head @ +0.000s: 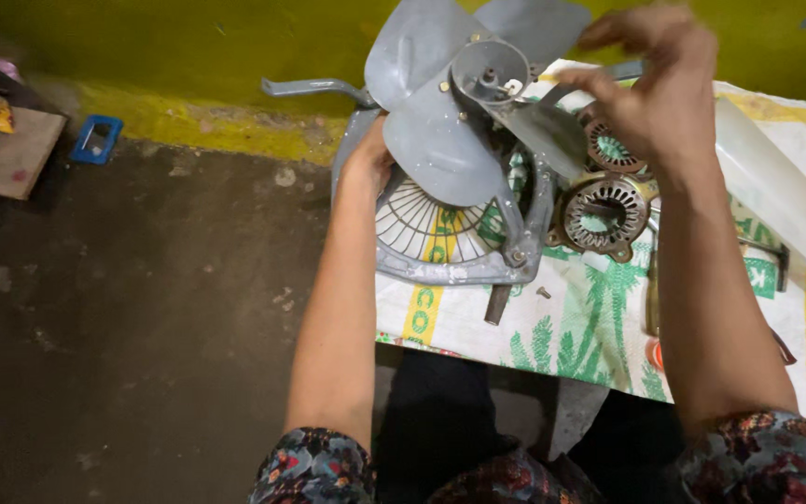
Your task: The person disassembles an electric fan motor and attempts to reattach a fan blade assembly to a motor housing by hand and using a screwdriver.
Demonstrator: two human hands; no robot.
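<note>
— Sleeves (767, 462) nearest, patterned; then both forearms reach out over the printed sack (590, 327).

— And the hands?

— Left hand (366, 159) is under the grey fan blade (440, 140); I cannot tell how its fingers lie. Right hand (650, 84) pinches a blade's far right edge, fingers narrow.

— Advice?

— Support the hub (489, 70) squarely above the wire guard (426, 224); I'd judge a tilted blade binds. Mind the motor cores (604, 213) just right.
</note>
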